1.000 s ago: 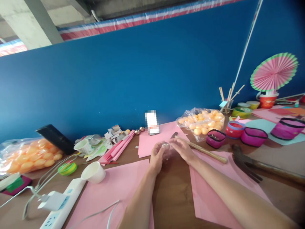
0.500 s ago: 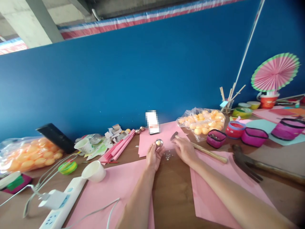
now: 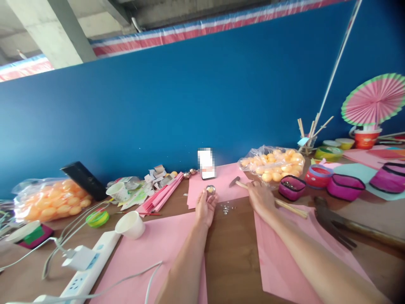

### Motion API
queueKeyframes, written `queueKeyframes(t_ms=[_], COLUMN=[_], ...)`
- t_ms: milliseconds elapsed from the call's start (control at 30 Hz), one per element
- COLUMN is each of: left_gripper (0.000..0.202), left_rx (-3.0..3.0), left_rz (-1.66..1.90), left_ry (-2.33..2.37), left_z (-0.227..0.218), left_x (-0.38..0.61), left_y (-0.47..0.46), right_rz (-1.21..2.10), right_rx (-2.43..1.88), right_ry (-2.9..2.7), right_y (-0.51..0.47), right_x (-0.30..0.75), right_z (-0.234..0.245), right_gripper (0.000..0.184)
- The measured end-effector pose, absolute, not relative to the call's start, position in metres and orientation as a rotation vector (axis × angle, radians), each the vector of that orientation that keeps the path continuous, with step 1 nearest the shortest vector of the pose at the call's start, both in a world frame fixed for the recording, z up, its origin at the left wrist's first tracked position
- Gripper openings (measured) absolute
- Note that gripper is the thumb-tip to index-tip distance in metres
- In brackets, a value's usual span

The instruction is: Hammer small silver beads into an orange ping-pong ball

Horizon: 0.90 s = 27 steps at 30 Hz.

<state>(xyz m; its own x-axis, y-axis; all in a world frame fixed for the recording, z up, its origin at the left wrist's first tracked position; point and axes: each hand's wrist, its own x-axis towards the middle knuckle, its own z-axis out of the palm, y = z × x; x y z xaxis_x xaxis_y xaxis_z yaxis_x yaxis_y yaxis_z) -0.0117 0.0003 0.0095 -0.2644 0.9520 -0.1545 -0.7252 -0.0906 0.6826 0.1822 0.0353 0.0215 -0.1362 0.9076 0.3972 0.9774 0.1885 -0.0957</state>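
My left hand (image 3: 205,207) holds a small shiny silver ball (image 3: 210,190) at its fingertips, with a yellowish patch showing on it. My right hand (image 3: 261,197) is wrapped over the wooden handle of a small hammer (image 3: 292,208), whose dark head sticks out to the left of the fingers. Between the hands, several tiny clear bits (image 3: 225,209) lie scattered on the brown table. Just behind the left hand stands a phone (image 3: 208,171), its screen blurred out, on pink paper (image 3: 228,181).
A large claw hammer (image 3: 335,223) lies at the right, near purple fabric pouches (image 3: 346,188). Bags of orange balls (image 3: 281,162) stand on both sides. A power strip (image 3: 91,268) with cables and a white cup (image 3: 130,225) are at the left. A blue partition (image 3: 190,97) rises behind.
My right hand has moved right along the small hammer, from near its head onto the handle. The left hand still holds the silver ball. The view has shifted slightly.
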Motion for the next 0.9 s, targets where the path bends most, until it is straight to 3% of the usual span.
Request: queueKeyframes(t_ms=[167,367,900], left_gripper=[0.013,0.025,0.039], left_rx=[0.388,0.5,0.571], left_rz=[1.692,1.674,1.663], left_ry=[0.765,0.802,0.819], left_z=[0.008,0.01,0.009], left_x=[-0.013,-0.009,-0.006], left_y=[0.002,-0.001,-0.002], right_rz=[-0.466,-0.4,-0.394], right_rx=[-1.497,-1.245,-1.252], right_ry=[-2.05,-2.187,-2.185], right_y=[0.016,-0.012,-0.012], right_x=[0.169,0.152,0.152], right_z=[0.038,0.048,0.043], right_gripper=[0.028,0.028,0.032])
